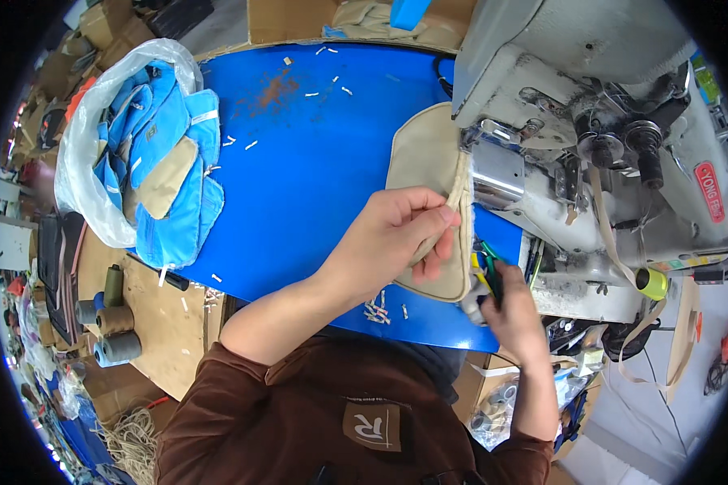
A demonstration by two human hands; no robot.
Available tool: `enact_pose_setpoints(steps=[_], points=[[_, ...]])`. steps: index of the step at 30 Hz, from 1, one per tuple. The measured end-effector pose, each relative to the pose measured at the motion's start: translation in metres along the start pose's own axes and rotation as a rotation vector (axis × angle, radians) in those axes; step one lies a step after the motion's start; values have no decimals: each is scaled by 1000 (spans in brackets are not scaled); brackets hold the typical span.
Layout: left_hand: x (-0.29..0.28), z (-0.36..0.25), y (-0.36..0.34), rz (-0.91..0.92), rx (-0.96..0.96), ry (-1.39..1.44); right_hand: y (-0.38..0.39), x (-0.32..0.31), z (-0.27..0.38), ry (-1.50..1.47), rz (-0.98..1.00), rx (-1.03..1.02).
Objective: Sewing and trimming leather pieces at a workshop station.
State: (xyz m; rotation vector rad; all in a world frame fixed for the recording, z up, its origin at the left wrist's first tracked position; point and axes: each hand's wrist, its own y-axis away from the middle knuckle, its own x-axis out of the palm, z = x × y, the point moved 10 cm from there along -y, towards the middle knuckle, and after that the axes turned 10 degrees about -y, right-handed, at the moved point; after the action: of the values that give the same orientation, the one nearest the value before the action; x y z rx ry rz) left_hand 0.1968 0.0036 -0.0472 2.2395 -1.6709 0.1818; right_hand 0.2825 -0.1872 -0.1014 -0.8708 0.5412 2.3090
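Note:
A flat beige fabric piece (425, 149) with rounded corners lies at the sewing machine (501, 174), its right edge by the machine's metal plate. My left hand (404, 234) pinches the folded, bound edge of this piece between thumb and fingers. Close to its lower right corner, my right hand (514, 319) is closed on small scissors (485, 267) with yellow and green handles. The blades are too small and blurred to make out. Short cut scraps (376, 311) lie on the blue table (307, 178) below the fabric.
On the left, a clear plastic bag (97, 194) holds blue and beige fabric pieces. Thread cones (117, 333) stand on a cardboard surface at lower left. A cardboard box (287, 20) sits behind the table. Beige tape (603, 214) hangs from the machine at right.

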Motion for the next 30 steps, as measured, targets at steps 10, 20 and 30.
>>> enact_pose_setpoints(steps=[10,20,30], points=[[1,-2,7,-42,-23,-38,9,-40,42,-698,358,195],[1,-4,10,-37,-13,-122,-20,-46,67,-529,487,152],[-4,-6,30,6,-60,-251,-11,-33,57,-462,348,-2]])
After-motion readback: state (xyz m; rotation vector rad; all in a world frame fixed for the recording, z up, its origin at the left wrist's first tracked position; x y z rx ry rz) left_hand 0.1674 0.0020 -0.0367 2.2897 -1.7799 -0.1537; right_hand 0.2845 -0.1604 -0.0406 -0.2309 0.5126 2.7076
